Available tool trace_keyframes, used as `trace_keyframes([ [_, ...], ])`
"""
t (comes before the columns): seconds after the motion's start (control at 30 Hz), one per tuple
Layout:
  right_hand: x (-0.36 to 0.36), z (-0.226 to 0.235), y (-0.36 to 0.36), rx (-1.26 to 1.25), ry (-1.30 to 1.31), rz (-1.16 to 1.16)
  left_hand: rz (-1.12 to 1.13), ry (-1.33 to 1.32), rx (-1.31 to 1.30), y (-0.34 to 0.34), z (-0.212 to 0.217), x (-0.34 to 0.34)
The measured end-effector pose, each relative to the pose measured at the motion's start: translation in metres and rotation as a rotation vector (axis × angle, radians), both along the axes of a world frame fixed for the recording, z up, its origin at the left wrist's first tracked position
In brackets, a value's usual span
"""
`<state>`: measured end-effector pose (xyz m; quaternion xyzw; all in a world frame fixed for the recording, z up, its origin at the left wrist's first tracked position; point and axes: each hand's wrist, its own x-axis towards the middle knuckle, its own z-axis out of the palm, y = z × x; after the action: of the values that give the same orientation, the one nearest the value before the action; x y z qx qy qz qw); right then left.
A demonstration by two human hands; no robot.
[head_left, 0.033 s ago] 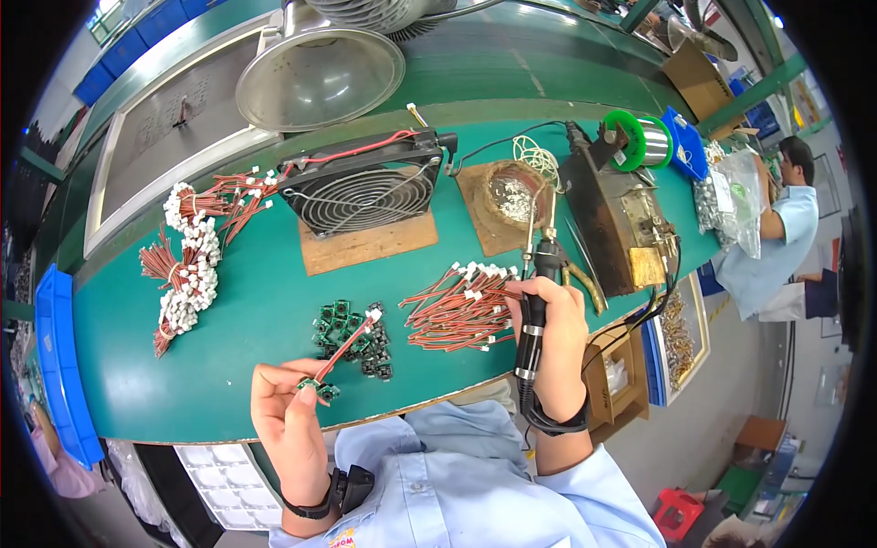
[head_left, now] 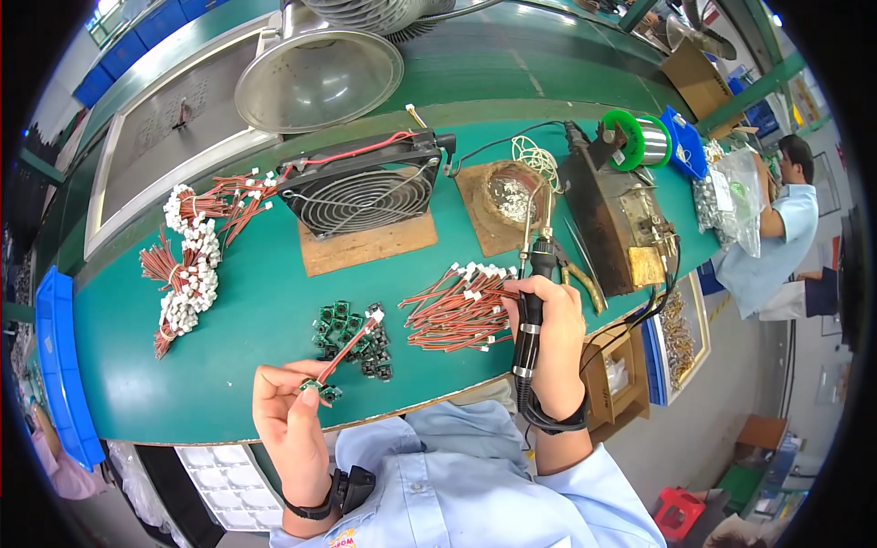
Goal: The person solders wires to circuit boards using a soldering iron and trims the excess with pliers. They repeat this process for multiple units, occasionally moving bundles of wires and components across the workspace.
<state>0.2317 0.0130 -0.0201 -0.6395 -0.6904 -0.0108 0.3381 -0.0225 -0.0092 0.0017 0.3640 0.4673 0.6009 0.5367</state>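
Observation:
My left hand (head_left: pixel 290 411) pinches a small green circuit board (head_left: pixel 318 390) with a short red-and-white wire lead (head_left: pixel 352 334) rising from it, just above the table's front edge. My right hand (head_left: pixel 552 340) grips a black soldering iron (head_left: pixel 530 310) upright, its metal tip pointing away toward a round tip-cleaner dish (head_left: pixel 512 194). Between the hands lies a pile of small green boards (head_left: pixel 352 336). A loose bundle of red wire leads with white plugs (head_left: pixel 457 309) lies beside my right hand.
A black fan (head_left: pixel 361 190) stands on a cardboard sheet behind the boards. More wire bundles (head_left: pixel 187 265) lie at the left. A solder spool (head_left: pixel 639 139) and a brown metal box (head_left: pixel 617 215) sit at the right. Another person (head_left: pixel 786 228) works at far right.

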Motion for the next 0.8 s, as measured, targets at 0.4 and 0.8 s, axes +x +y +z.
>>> trace_keyframes([
  [0.4, 0.005, -0.004, 0.007, 0.065, -0.055, 0.117, -0.078, 0.108, 0.017, -0.005, 0.009, 0.013],
  [0.8, -0.028, 0.022, -0.043, 0.177, 0.834, 0.156, -0.25, 0.605, 0.238, -0.011, 0.027, 0.013],
])
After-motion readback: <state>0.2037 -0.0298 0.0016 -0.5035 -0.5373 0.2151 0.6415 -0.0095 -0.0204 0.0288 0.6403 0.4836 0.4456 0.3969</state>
